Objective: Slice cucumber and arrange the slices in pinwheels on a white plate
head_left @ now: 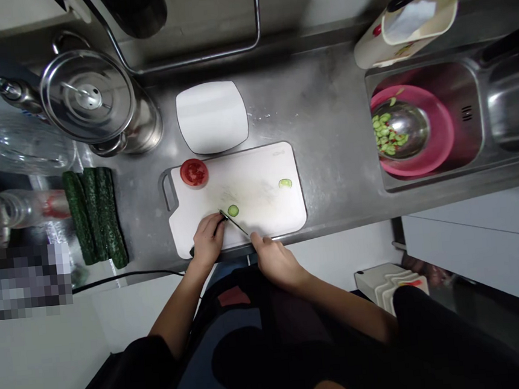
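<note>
My left hand [207, 238] is closed around a dark green cucumber [192, 251] at the near edge of the white cutting board [261, 212]; most of the cucumber is hidden under the fingers. My right hand [278, 259] grips a knife [237, 225], whose blade slants up to the cucumber's end by the left fingertips. Just beyond the blade lies a round cucumber slice [233, 211]. Another pale green piece [285, 183] rests near the board's right end. A cut tomato [194, 173], red face up, sits at the upper left of the board.
Behind the board is a white plate [211, 117]. Several whole cucumbers [93, 215] lie to the left, below a lidded steel pot [90, 100]. In the sink [473, 139] at right, a pink basin [443, 136] holds a metal bowl [410, 124] with green pieces.
</note>
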Demonstrator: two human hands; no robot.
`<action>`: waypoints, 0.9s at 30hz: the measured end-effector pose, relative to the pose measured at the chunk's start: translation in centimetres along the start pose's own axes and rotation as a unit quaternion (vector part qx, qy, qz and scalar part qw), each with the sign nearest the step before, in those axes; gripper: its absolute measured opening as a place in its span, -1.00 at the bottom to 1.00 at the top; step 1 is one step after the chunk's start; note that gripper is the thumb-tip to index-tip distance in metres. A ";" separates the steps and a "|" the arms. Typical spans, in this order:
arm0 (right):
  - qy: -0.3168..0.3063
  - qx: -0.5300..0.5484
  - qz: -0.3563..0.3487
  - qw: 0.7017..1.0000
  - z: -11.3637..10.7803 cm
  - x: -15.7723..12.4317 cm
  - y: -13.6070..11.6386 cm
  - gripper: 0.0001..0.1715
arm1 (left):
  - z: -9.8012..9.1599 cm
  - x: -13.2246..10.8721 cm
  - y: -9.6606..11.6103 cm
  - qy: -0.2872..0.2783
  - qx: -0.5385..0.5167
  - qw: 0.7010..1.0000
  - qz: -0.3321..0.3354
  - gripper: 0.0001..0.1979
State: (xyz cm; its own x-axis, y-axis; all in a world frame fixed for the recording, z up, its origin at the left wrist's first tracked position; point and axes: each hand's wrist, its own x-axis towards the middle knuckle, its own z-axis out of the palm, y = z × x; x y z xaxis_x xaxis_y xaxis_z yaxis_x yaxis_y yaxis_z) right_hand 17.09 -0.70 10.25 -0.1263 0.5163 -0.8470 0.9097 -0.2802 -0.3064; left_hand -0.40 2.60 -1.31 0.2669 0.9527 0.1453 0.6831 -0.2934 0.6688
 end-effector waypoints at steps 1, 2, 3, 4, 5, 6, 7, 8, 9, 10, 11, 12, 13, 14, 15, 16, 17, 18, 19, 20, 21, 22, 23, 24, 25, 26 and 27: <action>0.000 -0.002 0.001 1.000 0.0 0.0 0.0 -0.45 | 0.0 0.0 0.0 0.000 0.001 1.000 0.000 -0.83; -0.001 -0.004 0.002 1.000 -0.1 -0.1 -0.1 -0.47 | 0.0 0.0 0.0 -0.002 0.001 1.000 -0.001 -0.83; 0.000 -0.006 0.002 1.000 -0.2 -0.1 -0.2 -0.48 | 0.0 0.0 0.0 -0.004 0.002 1.000 -0.002 -0.83; 0.002 -0.007 0.002 1.000 -0.2 -0.1 -0.2 -0.49 | 0.0 0.0 -0.1 -0.007 0.002 1.000 -0.004 -0.83; 0.004 -0.008 0.001 1.000 -0.3 -0.1 -0.3 -0.51 | 0.0 0.0 -0.1 -0.010 0.002 1.000 -0.006 -0.83; 0.004 -0.009 0.001 1.000 -0.4 -0.1 -0.3 -0.51 | 0.0 0.0 -0.1 -0.013 0.002 1.000 -0.009 -0.83; 0.005 -0.010 0.002 1.000 -0.4 -0.1 -0.4 -0.52 | 0.0 0.0 -0.1 -0.017 0.002 1.000 -0.012 -0.82; 0.005 -0.010 0.002 1.000 -0.5 -0.2 -0.4 -0.52 | 0.0 0.0 -0.1 -0.019 0.002 1.000 -0.014 -0.82; 0.003 -0.010 0.003 1.000 -0.5 -0.1 -0.4 -0.52 | -0.1 0.0 -0.1 -0.020 0.002 1.000 -0.016 -0.82; 0.001 -0.010 0.003 1.000 -0.5 -0.1 -0.4 -0.52 | -0.1 0.1 0.0 -0.018 0.002 1.000 -0.015 -0.82; -0.001 -0.009 0.003 1.000 -0.6 -0.1 -0.4 -0.51 | -0.1 0.1 0.0 -0.017 0.002 1.000 -0.014 -0.82; -0.002 -0.007 0.001 1.000 -0.6 0.0 -0.3 -0.51 | -0.1 0.1 0.0 -0.015 0.001 1.000 -0.014 -0.82; -0.002 -0.005 0.000 1.000 -0.6 0.1 -0.3 -0.50 | -0.1 0.1 0.0 -0.015 0.000 1.000 -0.013 -0.82; -0.002 -0.002 -0.003 1.000 -0.6 0.2 -0.3 -0.50 | -0.2 0.2 0.0 -0.017 -0.001 1.000 -0.014 -0.82; -0.002 0.000 -0.006 1.000 -0.6 0.3 -0.2 -0.49 | -0.2 0.2 0.1 -0.020 -0.002 1.000 -0.016 -0.82; -0.001 0.000 -0.009 1.000 -0.7 0.4 -0.2 -0.49 | -0.2 0.2 0.1 -0.024 -0.003 1.000 -0.018 -0.81; -0.001 0.000 -0.011 1.000 -0.7 0.5 -0.2 -0.48 | -0.2 0.2 0.1 -0.026 -0.005 0.999 -0.019 -0.81; 0.000 -0.003 -0.012 1.000 -0.8 0.6 -0.3 -0.47 | -0.3 0.2 0.1 -0.028 -0.006 0.999 -0.020 -0.81; 0.000 -0.007 -0.014 1.000 -0.9 0.7 -0.4 -0.47 | -0.3 0.2 0.1 -0.028 -0.007 0.999 -0.021 -0.81; 0.000 -0.013 -0.014 1.000 -1.0 0.7 -0.5 -0.47 | -0.3 0.2 0.1 -0.028 -0.007 0.999 -0.020 -0.81; 0.000 -0.018 -0.015 1.000 -1.1 0.8 -0.6 -0.47 | -0.3 0.3 0.1 -0.028 -0.007 0.999 -0.019 -0.81; 0.000 -0.024 -0.016 1.000 -1.2 0.8 -0.7 -0.48 | -0.3 0.3 0.1 -0.028 -0.007 0.999 -0.017 -0.81; -0.001 -0.028 -0.016 0.999 -1.2 0.9 -0.8 -0.48 | -0.3 0.3 0.1 -0.027 -0.008 1.000 -0.014 -0.81; -0.003 -0.031 -0.016 0.999 -1.3 1.0 -0.9 -0.48 | -0.3 0.3 0.1 -0.026 -0.009 1.000 -0.012 -0.81; -0.003 -0.031 -0.016 0.999 -1.3 1.0 -1.0 -0.49 | -0.4 0.3 0.1 -0.026 -0.010 1.000 -0.011 -0.81; -0.003 -0.030 -0.016 0.999 -1.4 1.1 -1.0 -0.50 | -0.4 0.3 0.1 -0.026 -0.011 1.000 -0.012 -0.81; -0.002 -0.029 -0.016 0.999 -1.4 1.3 -1.0 -0.51 | -0.4 0.3 0.1 -0.027 -0.010 0.999 -0.013 -0.81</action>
State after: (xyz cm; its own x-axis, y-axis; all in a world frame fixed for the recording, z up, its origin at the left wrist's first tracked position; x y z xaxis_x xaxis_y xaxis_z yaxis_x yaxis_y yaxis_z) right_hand 16.52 1.35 10.09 -0.1562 0.5209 -0.8392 0.9265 -0.2173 -0.3073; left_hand -0.51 2.89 -0.93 0.2860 0.9542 0.0877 0.6767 -0.2659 0.6866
